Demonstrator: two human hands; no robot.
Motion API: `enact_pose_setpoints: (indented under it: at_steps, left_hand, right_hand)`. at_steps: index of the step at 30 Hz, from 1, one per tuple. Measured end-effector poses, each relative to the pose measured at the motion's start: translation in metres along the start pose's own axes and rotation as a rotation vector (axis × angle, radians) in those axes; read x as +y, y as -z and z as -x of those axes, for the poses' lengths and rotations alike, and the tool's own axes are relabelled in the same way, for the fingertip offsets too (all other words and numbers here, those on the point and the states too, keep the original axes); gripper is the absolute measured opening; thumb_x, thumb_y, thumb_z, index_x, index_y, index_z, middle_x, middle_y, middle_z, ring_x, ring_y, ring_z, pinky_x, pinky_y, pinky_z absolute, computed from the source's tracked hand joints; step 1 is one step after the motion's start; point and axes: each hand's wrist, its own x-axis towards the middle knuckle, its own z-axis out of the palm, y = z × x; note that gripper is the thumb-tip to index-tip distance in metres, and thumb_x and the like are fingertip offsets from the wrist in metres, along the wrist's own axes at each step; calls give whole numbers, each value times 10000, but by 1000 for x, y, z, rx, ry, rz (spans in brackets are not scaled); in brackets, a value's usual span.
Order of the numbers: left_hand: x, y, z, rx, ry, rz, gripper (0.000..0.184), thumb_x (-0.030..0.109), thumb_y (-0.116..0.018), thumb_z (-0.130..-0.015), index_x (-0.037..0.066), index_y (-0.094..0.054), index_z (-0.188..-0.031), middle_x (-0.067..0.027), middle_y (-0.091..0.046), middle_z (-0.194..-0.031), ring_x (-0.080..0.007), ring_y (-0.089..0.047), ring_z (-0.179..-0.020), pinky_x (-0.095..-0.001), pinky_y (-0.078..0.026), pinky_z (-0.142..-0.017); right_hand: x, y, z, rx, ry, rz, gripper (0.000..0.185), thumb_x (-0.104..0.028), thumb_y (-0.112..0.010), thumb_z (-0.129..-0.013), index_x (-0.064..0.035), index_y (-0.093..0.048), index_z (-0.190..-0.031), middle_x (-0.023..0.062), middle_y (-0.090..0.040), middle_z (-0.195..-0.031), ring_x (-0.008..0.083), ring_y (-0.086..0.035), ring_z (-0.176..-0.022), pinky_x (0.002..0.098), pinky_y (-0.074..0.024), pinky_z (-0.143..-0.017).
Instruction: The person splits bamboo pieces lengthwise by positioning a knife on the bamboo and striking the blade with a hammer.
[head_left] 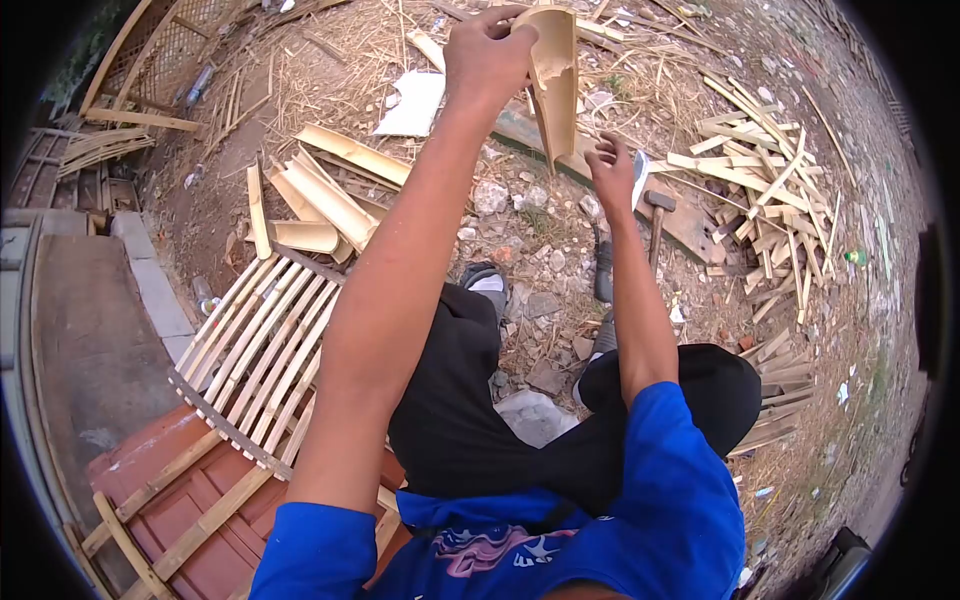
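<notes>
My left hand [487, 58] is raised at the top centre, its fingers closed on the upper left edge of a split bamboo piece [556, 85]. The piece hangs upright, hollow side showing, its pointed lower end above a board [680, 215] on the ground. To the right of the bamboo, my right hand [612, 172] holds a tool with a pale, shiny blade [640, 177]; its handle is hidden by the hand. A hammer [657, 212] with a dark head and wooden handle is just right of that hand.
A pile of split sticks [775, 190] lies at the right. More bamboo halves [325, 200] lie left, beside a curved slatted frame [265, 350]. Stones [535, 415] and a white sheet [412, 103] are on the ground. A lattice panel [165, 50] stands upper left.
</notes>
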Motion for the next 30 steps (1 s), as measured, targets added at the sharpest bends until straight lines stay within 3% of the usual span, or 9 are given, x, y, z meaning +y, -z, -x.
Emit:
enact_pose_setpoints:
  at_steps: [3, 5, 8, 11, 16, 19, 22, 25, 30]
  left_hand:
    - [-10, 4, -2, 22, -172, -164, 367, 131, -649, -858, -18, -646, -1193, -155, -712, -980, -171, -674, -835, -286, -542, -699]
    - [-4, 4, 3, -4, -97, -126, 368, 134, -653, -856, -20, -647, -1190, -159, -710, -989, -174, -672, -851, -295, -546, -710]
    - [-1, 5, 4, 2, -128, -123, 364, 139, -653, -856, -21, -650, -1184, -166, -710, -991, -183, -673, -867, -299, -548, -715]
    - [1, 7, 4, -16, -157, -175, 363, 151, -655, -853, -24, -658, -1171, -186, -712, -1006, -203, -682, -894, -309, -549, -742]
    - [-2, 2, 1, -64, -296, -259, 373, 180, -657, -845, -26, -671, -1156, -206, -714, -1024, -238, -701, -919, -332, -544, -804]
    - [1, 1, -1, -116, -249, -244, 377, 191, -651, -844, -31, -673, -1148, -201, -720, -1006, -247, -706, -911, -345, -544, -807]
    - [-1, -4, -3, -76, -337, -329, 369, 194, -644, -840, -17, -681, -1140, -208, -721, -997, -256, -708, -915, -350, -545, -800]
    - [12, -12, 4, -72, -248, -289, 367, 205, -642, -835, 6, -689, -1140, -214, -720, -1001, -266, -708, -920, -349, -546, -800]
    - [17, -16, 6, -103, -195, -307, 382, 226, -645, -828, 30, -691, -1153, -209, -719, -1015, -268, -706, -933, -343, -542, -809]
  right_hand:
    - [-46, -6, -17, -78, 270, 123, 516, -202, -724, -780, -66, -594, -1261, 152, -671, -1126, 285, -649, -1031, 380, -514, -862]
    - [-54, -11, -36, -85, 433, 204, 431, -220, -724, -806, -57, -637, -1195, 159, -695, -1068, 293, -670, -990, 387, -522, -837]
    - [-60, -8, -53, -179, 325, 321, 298, -259, -713, -850, -54, -691, -1066, 160, -717, -937, 313, -693, -888, 397, -534, -789]
    - [-52, -1, -66, -234, 422, 363, 255, -288, -702, -873, -58, -710, -984, 151, -717, -847, 329, -696, -800, 402, -537, -744]
    - [-55, 17, -75, -373, 415, 376, 263, -273, -700, -878, -59, -706, -1031, 172, -714, -880, 331, -694, -802, 409, -530, -728]
    - [-57, 21, -76, -404, 410, 388, 252, -253, -691, -885, -56, -702, -1041, 175, -713, -870, 333, -696, -809, 409, -531, -733]
    - [-53, 19, -76, -367, 469, 350, 239, -226, -690, -884, -43, -695, -1038, 180, -710, -861, 333, -698, -801, 404, -532, -725]
    - [-46, 14, -64, -235, 459, 345, 242, -145, -706, -886, -17, -674, -1089, 169, -728, -883, 209, -723, -800, 335, -545, -724]
    - [-45, 19, -60, -258, 465, 297, 217, -131, -701, -887, -16, -674, -1069, 166, -721, -868, 220, -710, -763, 325, -540, -714]
